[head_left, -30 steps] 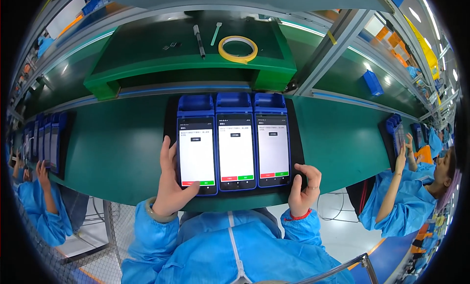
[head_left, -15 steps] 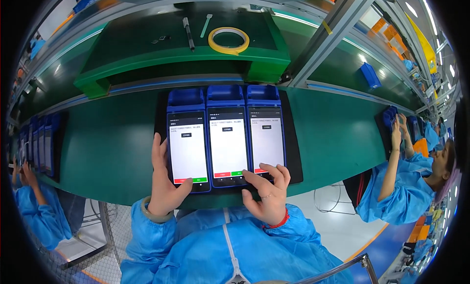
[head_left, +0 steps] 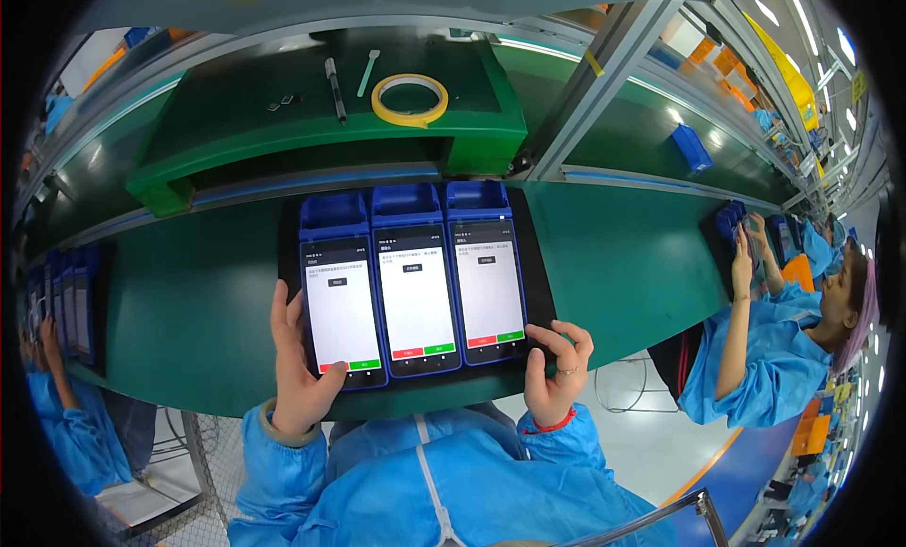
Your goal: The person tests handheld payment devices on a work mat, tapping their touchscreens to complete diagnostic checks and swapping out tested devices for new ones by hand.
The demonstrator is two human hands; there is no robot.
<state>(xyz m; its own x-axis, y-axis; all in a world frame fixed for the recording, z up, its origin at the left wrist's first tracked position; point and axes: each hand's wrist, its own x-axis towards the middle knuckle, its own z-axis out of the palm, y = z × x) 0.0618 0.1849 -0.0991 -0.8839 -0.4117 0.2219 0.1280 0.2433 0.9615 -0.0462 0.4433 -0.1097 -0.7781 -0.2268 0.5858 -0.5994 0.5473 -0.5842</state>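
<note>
Three blue handheld payment terminals lie side by side with lit white screens: a left terminal (head_left: 342,311), a middle terminal (head_left: 416,297) and a right terminal (head_left: 487,292). Each has a red and a green button low on its screen and a blue hollow compartment at its far end. My left hand (head_left: 307,388) is open against the left terminal, fingers along its left edge, thumb over the screen's bottom near the red button. My right hand (head_left: 557,375) holds nothing; its fingers are loosely bent and apart, with the index fingertip by the right terminal's lower right corner.
A black mat (head_left: 540,297) lies under the terminals on the green table (head_left: 623,273). Beyond, a green raised stand (head_left: 255,94) carries a pen (head_left: 336,92), a yellow tape roll (head_left: 379,101) and a pale green stick (head_left: 368,72). Co-workers in blue sit at both sides.
My right hand has moved right, off the middle and right terminals. My left thumb has shifted from the green button toward the red one. The left terminal's screen shows a different page.
</note>
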